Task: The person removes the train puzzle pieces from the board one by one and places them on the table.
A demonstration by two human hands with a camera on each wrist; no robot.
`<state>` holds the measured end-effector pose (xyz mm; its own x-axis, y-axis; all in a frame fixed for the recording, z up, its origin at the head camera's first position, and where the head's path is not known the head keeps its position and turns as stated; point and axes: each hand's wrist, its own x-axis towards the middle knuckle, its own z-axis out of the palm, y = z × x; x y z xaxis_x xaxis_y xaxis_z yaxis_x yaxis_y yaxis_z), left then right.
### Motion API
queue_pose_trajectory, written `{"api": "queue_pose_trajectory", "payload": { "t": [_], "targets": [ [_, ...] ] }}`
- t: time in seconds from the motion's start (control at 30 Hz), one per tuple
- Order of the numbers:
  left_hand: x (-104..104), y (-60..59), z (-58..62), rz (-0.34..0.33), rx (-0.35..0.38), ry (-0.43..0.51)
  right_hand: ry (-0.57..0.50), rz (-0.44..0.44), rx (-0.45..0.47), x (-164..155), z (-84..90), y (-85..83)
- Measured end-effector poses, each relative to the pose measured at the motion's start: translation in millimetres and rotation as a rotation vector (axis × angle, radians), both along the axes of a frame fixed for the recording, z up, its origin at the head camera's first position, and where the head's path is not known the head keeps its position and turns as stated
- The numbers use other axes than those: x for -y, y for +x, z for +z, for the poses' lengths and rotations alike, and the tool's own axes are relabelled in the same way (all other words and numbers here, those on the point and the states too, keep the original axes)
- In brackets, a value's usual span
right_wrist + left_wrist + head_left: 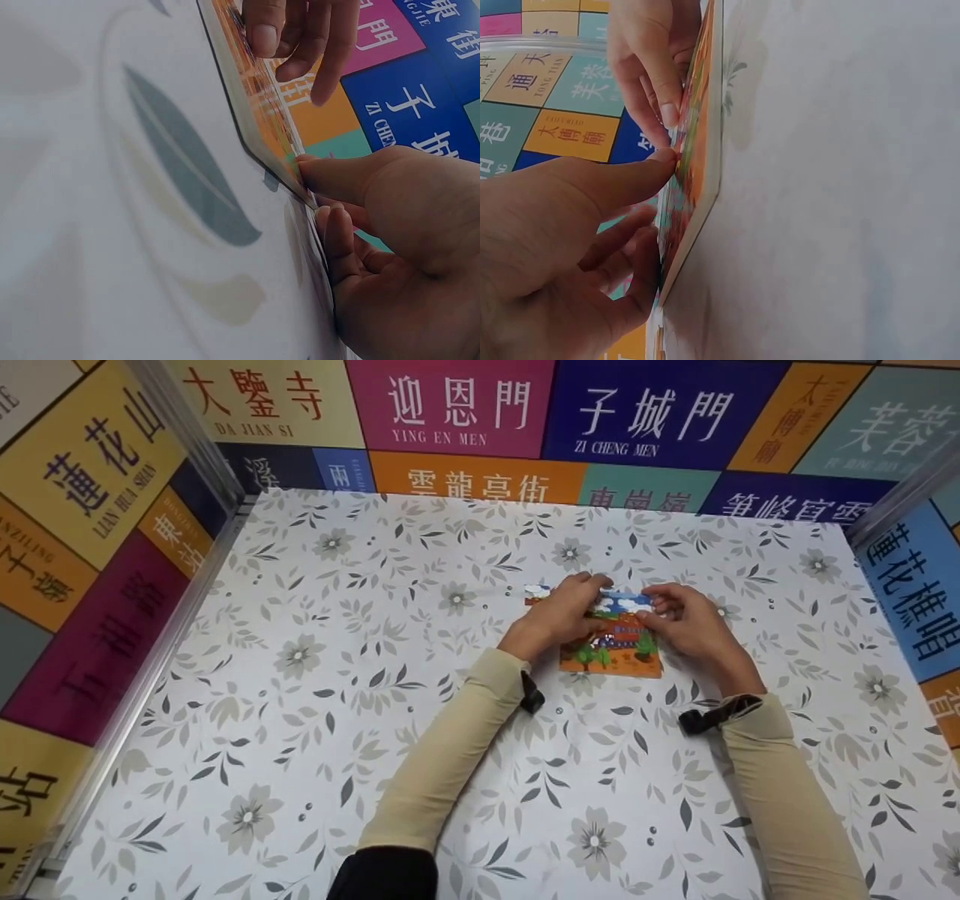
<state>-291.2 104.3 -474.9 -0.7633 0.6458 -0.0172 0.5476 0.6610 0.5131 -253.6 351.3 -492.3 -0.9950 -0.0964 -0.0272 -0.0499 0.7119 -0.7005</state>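
A colourful picture puzzle [616, 649] with orange ground and blue sky lies flat on the flowered tablecloth [360, 675], right of the middle. My left hand [559, 613] covers its upper left part; a blue-and-white piece [535, 592] sticks out beside the fingers. In the left wrist view the left thumb [641, 174] touches the puzzle [703, 142] face while curled fingers meet its edge. My right hand [686, 621] pinches the upper right edge. The right wrist view has its thumb [337, 174] on the puzzle [251, 97] rim, fingers curled beside it.
Walls with coloured name panels [450, 405] close in the table at the back, left [82, 547] and right [919, 585]. Bare cloth lies around the puzzle on every side, with most room toward the left and front.
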Motion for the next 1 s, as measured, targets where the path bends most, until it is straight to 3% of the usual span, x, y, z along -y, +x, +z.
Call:
{"api": "queue_pose_trajectory", "payload": {
  "t": [0.23,0.47,1.0],
  "targets": [
    [-0.4,1.8,1.7,0.015,-0.023,-0.057,0.022,-0.02,0.021,1.1,-0.6,0.1],
    [0.8,0.5,2.2,-0.026,-0.04,0.023,0.027,-0.025,0.021,-0.1,-2.6,-0.5],
    [6.4,-2.4,0.1,-0.018,-0.073,-0.034,0.014,-0.017,0.031,0.0,-2.1,-1.4]
  ]
}}
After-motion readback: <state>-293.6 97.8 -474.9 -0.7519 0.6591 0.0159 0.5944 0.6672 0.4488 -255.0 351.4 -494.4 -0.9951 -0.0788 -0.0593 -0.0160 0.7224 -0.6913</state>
